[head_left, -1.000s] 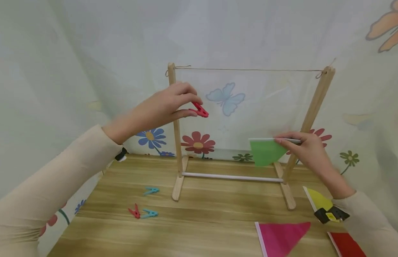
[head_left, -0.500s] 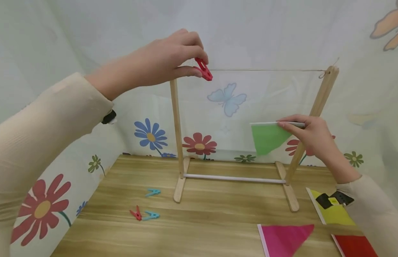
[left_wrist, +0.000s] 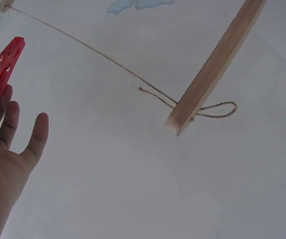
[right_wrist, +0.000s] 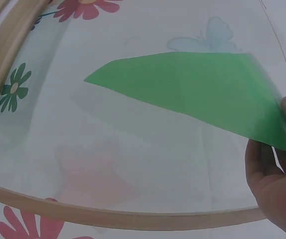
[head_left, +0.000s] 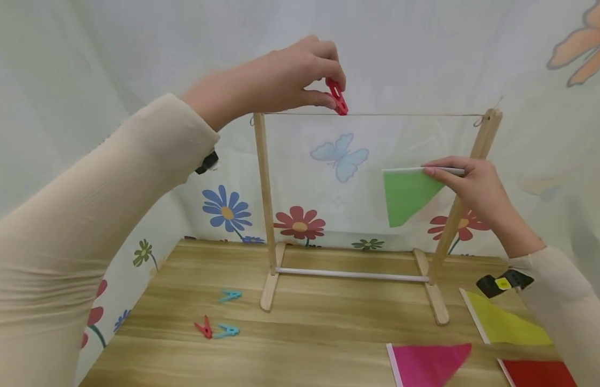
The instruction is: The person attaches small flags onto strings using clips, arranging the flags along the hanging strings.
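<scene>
My left hand (head_left: 307,72) pinches a red clothespin (head_left: 337,98) between thumb and fingers. In the head view the clothespin's tip overlaps the string (head_left: 401,114) tied between two wooden posts. The left wrist view shows the same clothespin (left_wrist: 9,64) at the left edge, with the other fingers spread. Below the string on the right, my right hand (head_left: 479,180) holds a green pennant (head_left: 408,193) by its white top edge. That pennant hangs down in front of the right post (head_left: 483,142); in the right wrist view its green cloth (right_wrist: 183,89) tapers leftward.
Two blue clothespins (head_left: 227,331) and one red clothespin (head_left: 205,327) lie on the wooden table (head_left: 300,338) at left. Pink (head_left: 426,363), yellow (head_left: 505,322) and red pennants (head_left: 539,372) lie at right. The frame's feet and white crossbar (head_left: 350,274) stand mid-table, before a flowered curtain.
My left hand has risen and shifted right with the red clothespin, up to the string. The right hand has lifted the green pennant higher.
</scene>
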A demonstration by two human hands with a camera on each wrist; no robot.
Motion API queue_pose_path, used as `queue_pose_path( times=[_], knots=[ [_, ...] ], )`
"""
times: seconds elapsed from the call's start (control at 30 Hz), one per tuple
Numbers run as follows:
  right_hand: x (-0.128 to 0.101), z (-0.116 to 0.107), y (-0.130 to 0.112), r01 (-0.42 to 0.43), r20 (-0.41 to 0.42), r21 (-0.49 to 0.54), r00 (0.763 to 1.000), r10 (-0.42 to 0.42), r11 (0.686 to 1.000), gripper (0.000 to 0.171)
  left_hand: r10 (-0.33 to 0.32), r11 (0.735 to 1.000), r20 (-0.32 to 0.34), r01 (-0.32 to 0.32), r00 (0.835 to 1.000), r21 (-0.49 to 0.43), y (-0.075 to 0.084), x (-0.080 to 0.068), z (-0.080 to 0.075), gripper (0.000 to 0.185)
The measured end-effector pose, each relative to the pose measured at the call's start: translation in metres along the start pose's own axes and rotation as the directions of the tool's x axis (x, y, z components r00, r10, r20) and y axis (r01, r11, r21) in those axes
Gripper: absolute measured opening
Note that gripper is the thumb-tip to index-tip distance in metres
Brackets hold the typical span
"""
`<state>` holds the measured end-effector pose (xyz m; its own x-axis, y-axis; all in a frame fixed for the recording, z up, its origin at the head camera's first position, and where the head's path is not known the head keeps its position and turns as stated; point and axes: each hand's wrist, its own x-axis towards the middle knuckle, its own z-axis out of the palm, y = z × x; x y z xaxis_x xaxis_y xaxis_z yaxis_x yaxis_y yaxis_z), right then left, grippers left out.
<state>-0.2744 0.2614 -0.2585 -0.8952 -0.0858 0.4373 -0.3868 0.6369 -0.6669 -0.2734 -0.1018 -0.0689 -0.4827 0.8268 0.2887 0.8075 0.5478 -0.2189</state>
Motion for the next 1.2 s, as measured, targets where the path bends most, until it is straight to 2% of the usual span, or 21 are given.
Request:
queue_pose_path(
  times=[0.2,0.33,0.53,0.63,0.73,0.9,1.2],
  knots=[
    [0.007,-0.001,0.002,-0.025,0.004,0.028,1.000,0.025,0.999,0.039,0.015,0.999,0.012,-0.014,1.000,-0.031,-0.007,0.007,0.016,0.030],
    [0.007,0.000,-0.001,-0.033,-0.009,0.028,0.999,0.033,0.999,0.040,0.017,0.999,-0.008,-0.017,1.000,-0.048,-0.011,0.014,0.022,0.033],
    [0.015,0.006,-0.012,-0.020,-0.027,0.050,0.999,0.021,0.999,0.043,-0.038,0.996,-0.044,0.034,0.998,-0.080,-0.014,0.024,0.023,0.035],
    [0.022,0.007,-0.016,-0.025,-0.027,0.080,0.999,0.027,0.996,0.044,-0.062,0.990,-0.069,0.053,0.996,-0.127,-0.016,0.030,0.027,0.035],
    [0.028,0.010,-0.020,-0.030,-0.031,0.141,0.999,0.035,0.989,0.045,-0.095,0.977,-0.107,0.072,0.990,-0.198,-0.020,0.036,0.032,0.036],
    [0.037,0.021,-0.022,-0.003,-0.025,0.245,1.000,0.009,0.969,0.042,-0.170,0.938,-0.151,0.113,0.974,-0.328,-0.028,0.041,0.046,0.037],
    [0.048,0.026,-0.021,-0.028,-0.043,0.286,0.998,0.042,0.958,0.044,-0.246,0.891,-0.175,0.151,0.953,-0.429,-0.036,0.048,0.059,0.039]
  ],
)
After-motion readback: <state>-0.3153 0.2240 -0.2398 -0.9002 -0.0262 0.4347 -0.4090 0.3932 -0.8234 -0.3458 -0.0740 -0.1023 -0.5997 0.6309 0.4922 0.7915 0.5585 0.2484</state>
